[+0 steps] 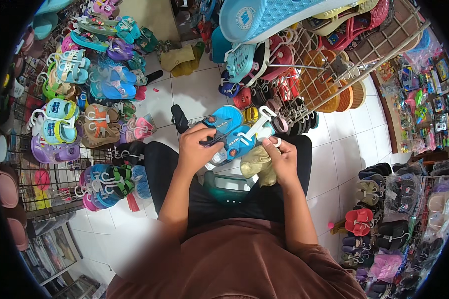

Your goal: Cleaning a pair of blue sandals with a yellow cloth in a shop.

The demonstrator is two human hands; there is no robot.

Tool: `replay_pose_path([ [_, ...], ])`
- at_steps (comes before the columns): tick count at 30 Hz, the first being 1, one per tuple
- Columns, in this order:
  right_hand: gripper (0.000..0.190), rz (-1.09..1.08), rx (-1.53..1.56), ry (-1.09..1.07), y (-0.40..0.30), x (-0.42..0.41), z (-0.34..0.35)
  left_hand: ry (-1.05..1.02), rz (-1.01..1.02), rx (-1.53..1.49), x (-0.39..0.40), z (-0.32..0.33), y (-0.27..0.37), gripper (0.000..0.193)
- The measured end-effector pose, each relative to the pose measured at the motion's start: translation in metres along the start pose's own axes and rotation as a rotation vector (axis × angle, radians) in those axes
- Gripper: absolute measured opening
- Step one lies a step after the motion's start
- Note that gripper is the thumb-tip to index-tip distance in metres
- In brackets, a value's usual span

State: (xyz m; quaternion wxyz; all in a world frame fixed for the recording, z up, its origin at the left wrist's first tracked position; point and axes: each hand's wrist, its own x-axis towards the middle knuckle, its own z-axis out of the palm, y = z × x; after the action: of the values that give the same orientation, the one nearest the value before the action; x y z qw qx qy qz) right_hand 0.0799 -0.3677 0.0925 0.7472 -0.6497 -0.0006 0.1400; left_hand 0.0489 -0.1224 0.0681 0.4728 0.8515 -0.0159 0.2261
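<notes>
A pair of blue slip-on sandals (224, 121) with dark straps is held in front of me above my lap. My left hand (198, 147) grips the strap area at their left side, thumb and fingers pinched together. A white plastic shoe hanger (255, 129) lies across the sandals' right part. My right hand (282, 157) pinches the hanger's lower end between thumb and fingers. An olive cloth (258, 164) hangs just under my right hand. Below the sandals, between my legs, is a green plastic stool (226, 188), partly hidden.
Wire racks with hung children's sandals (61, 121) stand at the left. Another wire rack (321, 101) juts in from the upper right. More shoes (359, 222) hang at the lower right. A black sandal (179, 117) and a yellowish cloth (177, 59) lie ahead on the tiled floor.
</notes>
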Motion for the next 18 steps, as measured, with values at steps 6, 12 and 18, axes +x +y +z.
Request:
replay_pose_path([
  [6, 0.019, 0.056, 0.169, -0.020, 0.029, -0.002, 0.007, -0.029, -0.036, 0.019, 0.002, -0.003, 0.007, 0.030],
  [12, 0.020, -0.124, -0.085, 0.038, 0.021, -0.004, 0.017, -0.045, 0.068, 0.132, 0.002, 0.001, 0.004, 0.024],
  [18, 0.015, -0.351, -0.446, -0.004, -0.037, 0.008, -0.004, -0.120, -0.078, 0.055, -0.002, 0.001, -0.007, 0.028],
])
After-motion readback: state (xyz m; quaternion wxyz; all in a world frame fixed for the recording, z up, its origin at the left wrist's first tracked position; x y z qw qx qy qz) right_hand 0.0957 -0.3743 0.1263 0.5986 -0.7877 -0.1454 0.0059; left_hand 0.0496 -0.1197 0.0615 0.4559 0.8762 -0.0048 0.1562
